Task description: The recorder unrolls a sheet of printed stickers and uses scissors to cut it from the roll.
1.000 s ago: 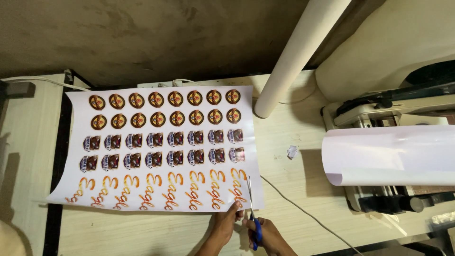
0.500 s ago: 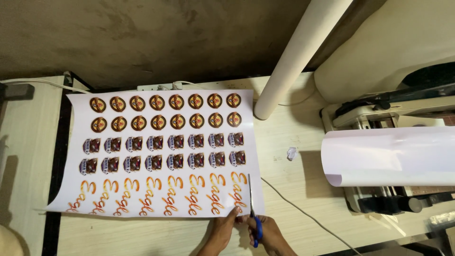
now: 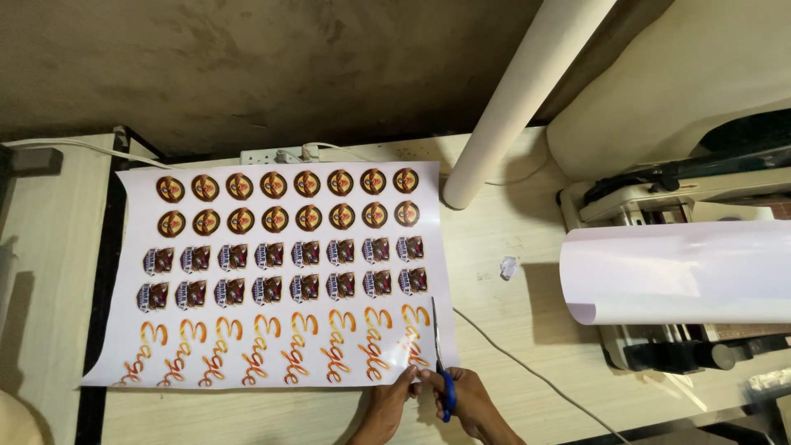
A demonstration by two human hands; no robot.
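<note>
Right hand (image 3: 471, 401) grips blue-handled scissors (image 3: 440, 363), mid-cut up the sticker sheet (image 3: 280, 272) on the tabletop (image 3: 511, 330); left hand (image 3: 394, 404) seemingly pinches its 6 o'clock edge. Next: steady snips toward 12.

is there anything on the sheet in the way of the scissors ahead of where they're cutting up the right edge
Nothing visible. The scissors in the right hand point up the sticker sheet along its bare white right margin; the cardboard tube rests off the sheet.

Stained brown wall (image 3: 247, 66) across upper frame, pale wood-grain surface (image 3: 511, 346) below, white power strip (image 3: 284, 154) at their junction, dim lighting.
</note>
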